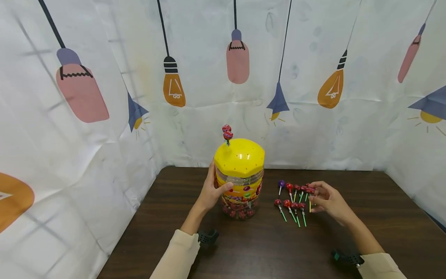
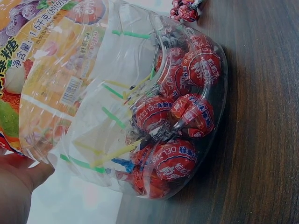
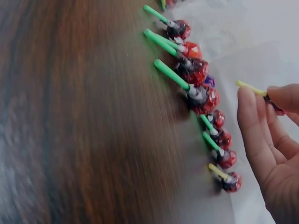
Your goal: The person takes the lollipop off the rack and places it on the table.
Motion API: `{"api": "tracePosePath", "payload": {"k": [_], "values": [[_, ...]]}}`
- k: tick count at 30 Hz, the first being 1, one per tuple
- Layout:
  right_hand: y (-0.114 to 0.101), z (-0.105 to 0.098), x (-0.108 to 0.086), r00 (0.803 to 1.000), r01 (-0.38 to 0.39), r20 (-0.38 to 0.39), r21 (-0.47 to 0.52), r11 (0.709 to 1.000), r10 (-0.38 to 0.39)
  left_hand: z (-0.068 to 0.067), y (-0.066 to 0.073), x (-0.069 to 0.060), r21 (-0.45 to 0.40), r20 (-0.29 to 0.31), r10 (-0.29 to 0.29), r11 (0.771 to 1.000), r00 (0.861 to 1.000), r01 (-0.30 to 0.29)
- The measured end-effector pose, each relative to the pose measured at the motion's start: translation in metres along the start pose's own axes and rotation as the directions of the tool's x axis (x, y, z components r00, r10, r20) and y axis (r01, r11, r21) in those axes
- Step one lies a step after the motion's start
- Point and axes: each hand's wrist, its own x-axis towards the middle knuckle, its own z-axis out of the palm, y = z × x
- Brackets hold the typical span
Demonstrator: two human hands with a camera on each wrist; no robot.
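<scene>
A clear plastic jar (image 1: 240, 207) with a yellow lid (image 1: 240, 157) stands upright on the table, red-wrapped lollipops (image 2: 187, 112) visible in its bottom. My left hand (image 1: 211, 192) grips the jar's left side, thumb across the front. Two red lollipops (image 1: 228, 135) stick up from the lid's far left part. Right of the jar, lollipops lie in two rows, one with a purple lollipop (image 1: 281, 183) at its left end, the nearer with several red lollipops (image 1: 287, 204). At the rows' right end my right hand (image 1: 327, 199) pinches a lollipop by its yellow stick (image 3: 252, 87), above the table.
The dark wooden table (image 1: 278, 252) reaches back to a white cloth backdrop (image 1: 205, 128) printed with hanging lamps. Black bands with cameras sit on both wrists, the left wrist camera (image 1: 208, 236) close to the tabletop.
</scene>
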Motion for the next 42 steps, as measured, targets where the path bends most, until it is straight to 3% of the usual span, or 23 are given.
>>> {"api": "tracePosePath", "payload": {"k": [9, 16, 27, 42], "values": [[0.007, -0.008, -0.002, 0.993, -0.078, 0.085, -0.02, 0.997, 0.08, 0.0, 0.001, 0.0, -0.005, 0.0, -0.006, 1.0, 1.0, 0.006], [0.014, -0.01, -0.001, 0.983, -0.095, 0.153, -0.073, 0.993, 0.105, -0.001, 0.001, -0.001, 0.007, 0.002, 0.005, 1.0, 1.0, -0.005], [0.014, -0.007, 0.001, 0.969, -0.141, 0.185, -0.138, 0.98, 0.166, 0.0, 0.0, 0.0, -0.007, 0.005, 0.007, 1.0, 1.0, -0.007], [0.012, -0.008, -0.002, 0.963, -0.181, 0.152, -0.252, 0.951, 0.223, 0.001, 0.0, 0.0, 0.0, -0.001, 0.004, 1.0, 1.0, -0.004]]}}
